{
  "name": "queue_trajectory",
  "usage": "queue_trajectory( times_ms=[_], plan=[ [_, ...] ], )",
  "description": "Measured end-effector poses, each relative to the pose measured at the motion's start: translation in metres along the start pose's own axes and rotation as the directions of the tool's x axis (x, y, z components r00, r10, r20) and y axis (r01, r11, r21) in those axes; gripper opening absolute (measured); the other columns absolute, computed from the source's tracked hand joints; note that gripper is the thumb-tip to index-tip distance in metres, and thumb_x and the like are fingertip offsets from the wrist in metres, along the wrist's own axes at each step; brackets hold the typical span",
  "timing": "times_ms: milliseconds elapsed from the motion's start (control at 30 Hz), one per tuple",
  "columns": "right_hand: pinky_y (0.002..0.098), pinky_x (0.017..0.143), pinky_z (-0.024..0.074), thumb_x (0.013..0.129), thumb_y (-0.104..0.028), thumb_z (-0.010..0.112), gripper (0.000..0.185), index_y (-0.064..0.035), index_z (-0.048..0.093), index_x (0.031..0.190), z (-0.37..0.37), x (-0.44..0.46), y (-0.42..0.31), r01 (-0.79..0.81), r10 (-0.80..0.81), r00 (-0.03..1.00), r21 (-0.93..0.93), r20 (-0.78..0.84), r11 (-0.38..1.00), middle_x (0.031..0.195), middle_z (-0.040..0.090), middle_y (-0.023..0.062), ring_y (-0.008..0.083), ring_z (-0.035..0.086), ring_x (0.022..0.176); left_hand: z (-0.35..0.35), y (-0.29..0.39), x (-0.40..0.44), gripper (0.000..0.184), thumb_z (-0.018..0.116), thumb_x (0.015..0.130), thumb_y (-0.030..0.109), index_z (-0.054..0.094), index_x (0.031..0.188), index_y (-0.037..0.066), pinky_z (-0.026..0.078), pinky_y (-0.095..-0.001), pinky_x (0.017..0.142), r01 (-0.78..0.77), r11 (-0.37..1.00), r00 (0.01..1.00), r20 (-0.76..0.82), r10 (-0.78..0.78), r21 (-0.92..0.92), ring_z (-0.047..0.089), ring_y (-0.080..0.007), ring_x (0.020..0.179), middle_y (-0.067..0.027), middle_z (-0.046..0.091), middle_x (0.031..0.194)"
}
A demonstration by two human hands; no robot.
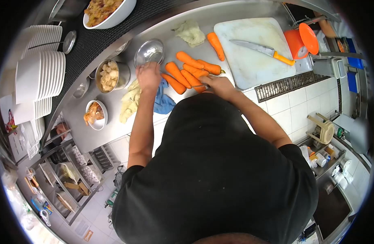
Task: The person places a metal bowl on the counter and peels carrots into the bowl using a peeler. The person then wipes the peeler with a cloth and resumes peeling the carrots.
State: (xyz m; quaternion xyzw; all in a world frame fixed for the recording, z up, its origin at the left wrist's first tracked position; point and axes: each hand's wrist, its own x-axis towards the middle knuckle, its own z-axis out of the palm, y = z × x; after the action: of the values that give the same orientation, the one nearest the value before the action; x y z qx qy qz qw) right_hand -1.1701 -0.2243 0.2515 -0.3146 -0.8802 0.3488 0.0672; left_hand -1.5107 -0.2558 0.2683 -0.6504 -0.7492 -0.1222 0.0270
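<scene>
The carrots (174, 71) call for a light, low touch: fingertips laid across the thick part of one root, not its tapered end, so that it does not roll into its neighbours. Sorting from the outside of the heap inward should keep the pile calm, since several carrots lean against or over each other. The near edge of the counter (109, 137) is close, so any push is best aimed away from it. The knife (252, 47) lies on the cutting board (252, 69) with its handle toward the right side, and the right wrist does well to keep clear of the blade. The metal bowl (149, 53) is light-looking and may skid if its rim is knocked.

The right hand (220, 85) has its fingers bent over the near right part of the heap, at the carrots; whether they are closed on one cannot be told. The left hand (148, 76) is at the near rim of the metal bowl, fingers bent downward; whether they pinch the rim is hidden too. The heap lies between the two hands, reaching farther from the body than the right fingertips. One separate carrot (216, 46) lies beyond the right hand, just beside the cutting board's left edge.
</scene>
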Motion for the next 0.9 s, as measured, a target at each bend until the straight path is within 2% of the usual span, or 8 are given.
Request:
queue_trajectory(
  times_ms=[67, 167, 267, 533, 633, 733, 833, 900],
  plan=[
    [0.0444, 0.083, 0.0587, 0.093, -0.034, 0.079, 0.06, -0.0217, 0.056, 0.146, 0.016, 0.004, 0.01, -0.014, 0.014, 0.997, -0.001, 0.074, 1.0, 0.118, 0.072, 0.0136, 0.0349, 0.074, 0.1, -0.027, 0.007, -0.001, 0.015, 0.07, 0.097, 0.023, 0.075, 0.101, 0.01, 0.045, -0.0471, 0.107, -0.001, 0.999, 0.995, -0.104, -0.003, -0.04, 0.071, -0.0329, 0.099, -0.0093, 0.075, 0.096],
    [0.0446, 0.082, 0.0591, 0.096, -0.036, 0.075, 0.058, -0.0243, 0.054, 0.15, 0.02, 0.003, 0.015, -0.037, 0.064, 0.982, -0.151, 0.178, 0.988, 0.119, 0.071, 0.0124, 0.0346, 0.074, 0.099, -0.059, 0.017, -0.018, 0.018, 0.073, 0.097, 0.025, 0.076, 0.104, 0.009, 0.048, -0.0459, 0.103, 0.0, 0.999, 0.989, -0.147, -0.005, -0.033, 0.071, -0.0341, 0.097, -0.0117, 0.076, 0.101],
    [0.0458, 0.082, 0.0594, 0.098, -0.037, 0.071, 0.058, -0.0281, 0.052, 0.153, 0.024, 0.005, 0.017, -0.001, 0.013, 0.994, -0.107, 0.107, 0.994, 0.118, 0.072, 0.0115, 0.0339, 0.074, 0.097, -0.085, 0.028, -0.054, 0.015, 0.074, 0.097, 0.022, 0.076, 0.103, 0.008, 0.048, -0.0465, 0.101, 0.018, 0.997, 0.988, -0.152, -0.029, -0.071, 0.071, -0.0344, 0.096, -0.0118, 0.076, 0.099],
    [0.0494, 0.078, 0.0585, 0.098, -0.038, 0.07, 0.058, -0.0296, 0.052, 0.152, 0.021, 0.061, 0.02, -0.029, 0.025, 0.998, -0.087, -0.053, 0.996, 0.113, 0.075, 0.0099, 0.035, 0.075, 0.095, -0.142, 0.03, -0.156, 0.013, 0.079, 0.092, 0.013, 0.078, 0.101, 0.004, 0.053, -0.045, 0.089, 0.192, 0.948, 0.95, 0.289, -0.115, -0.255, 0.071, -0.0378, 0.095, -0.014, 0.076, 0.102],
    [0.0504, 0.078, 0.058, 0.098, -0.037, 0.069, 0.057, -0.029, 0.052, 0.152, 0.017, 0.084, 0.02, -0.005, -0.005, 0.996, -0.105, -0.093, 0.994, 0.111, 0.076, 0.0095, 0.0342, 0.075, 0.096, -0.155, 0.028, -0.17, 0.015, 0.08, 0.09, 0.012, 0.078, 0.102, 0.003, 0.056, -0.0458, 0.086, 0.256, 0.935, 0.922, 0.354, -0.159, -0.247, 0.071, -0.039, 0.096, -0.0143, 0.077, 0.102],
    [0.051, 0.079, 0.0577, 0.098, -0.037, 0.07, 0.057, -0.0266, 0.053, 0.151, 0.001, 0.093, 0.002, -0.043, 0.051, 0.998, -0.165, 0.042, 0.985, 0.111, 0.077, 0.0086, 0.0337, 0.075, 0.097, -0.159, 0.024, -0.179, 0.016, 0.081, 0.09, 0.012, 0.078, 0.103, 0.004, 0.056, -0.0464, 0.085, 0.315, 0.917, 0.914, 0.337, -0.224, -0.246, 0.071, -0.0394, 0.096, -0.0145, 0.077, 0.103],
    [0.0474, 0.079, 0.0582, 0.095, -0.04, 0.073, 0.057, -0.025, 0.058, 0.148, -0.009, 0.085, -0.027, 0.037, -0.029, 0.989, -0.052, 0.142, 0.998, 0.109, 0.076, 0.0102, 0.0331, 0.074, 0.098, -0.158, 0.019, -0.184, 0.017, 0.08, 0.091, 0.012, 0.078, 0.105, 0.005, 0.056, -0.0472, 0.085, 0.377, 0.89, 0.903, 0.317, -0.29, -0.258, 0.072, -0.0398, 0.096, -0.015, 0.077, 0.103],
    [0.0494, 0.08, 0.0577, 0.097, -0.038, 0.071, 0.051, -0.0262, 0.061, 0.145, 0.001, 0.084, -0.038, 0.191, -0.201, 0.947, 0.063, 0.249, 0.98, 0.109, 0.077, 0.009, 0.0331, 0.075, 0.098, -0.162, 0.018, -0.184, 0.018, 0.079, 0.092, 0.014, 0.077, 0.108, 0.005, 0.056, -0.0472, 0.085, 0.429, 0.871, 0.876, 0.344, -0.337, -0.24, 0.072, -0.0397, 0.098, -0.0161, 0.076, 0.104]
  ],
)
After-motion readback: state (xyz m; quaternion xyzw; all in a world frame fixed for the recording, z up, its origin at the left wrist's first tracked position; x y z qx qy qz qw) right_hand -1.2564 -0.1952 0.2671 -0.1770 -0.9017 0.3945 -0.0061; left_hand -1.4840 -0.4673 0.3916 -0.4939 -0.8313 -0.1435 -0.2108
